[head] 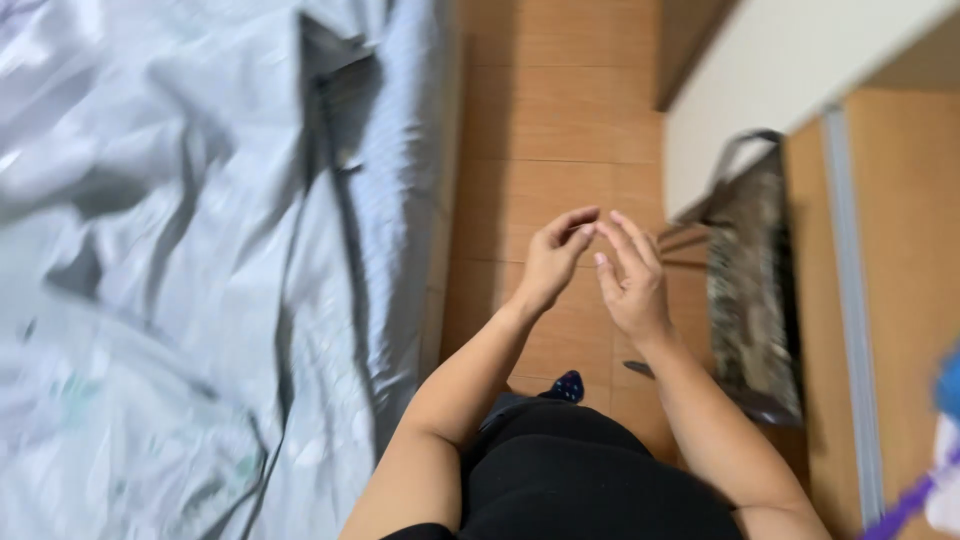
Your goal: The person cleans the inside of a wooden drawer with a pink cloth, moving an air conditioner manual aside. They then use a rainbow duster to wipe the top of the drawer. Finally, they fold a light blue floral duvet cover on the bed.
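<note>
Both hands are raised in front of the body over the wooden floor (540,110), holding nothing; the left hand (553,258) has its fingers loosely curled, and the right hand (630,275) has its fingers spread and lifted, at about three o'clock of the left; their fingertips meet or nearly meet, and the blur leaves it unclear whether they touch. I judge this a pause between handlings, with the hands free rather than gripping; any next grasp would call for a reach away from the midline, since nothing lies directly under the palms.

At nine o'clock of the hands lies the bed (200,270), covered with a rumpled grey sheet whose edge hangs down the side; it is the nearest large thing to the left hand, near but apart from it. At three o'clock of the right hand a dark patterned bag (750,290) with a thin handle stands against a pale wall or cabinet panel (790,70). At six o'clock, below the forearms, is the person's black clothing (590,470), and a dark foot with pale dots (567,386) shows between the arms.

Much is hard to read; the whole view is smeared by motion; a blue, white and purple thing (945,440) at four o'clock is cut off by the frame edge and cannot be identified; a small dark shape on the floor beside the right forearm is too blurred to name; the bag's contents are hidden.
</note>
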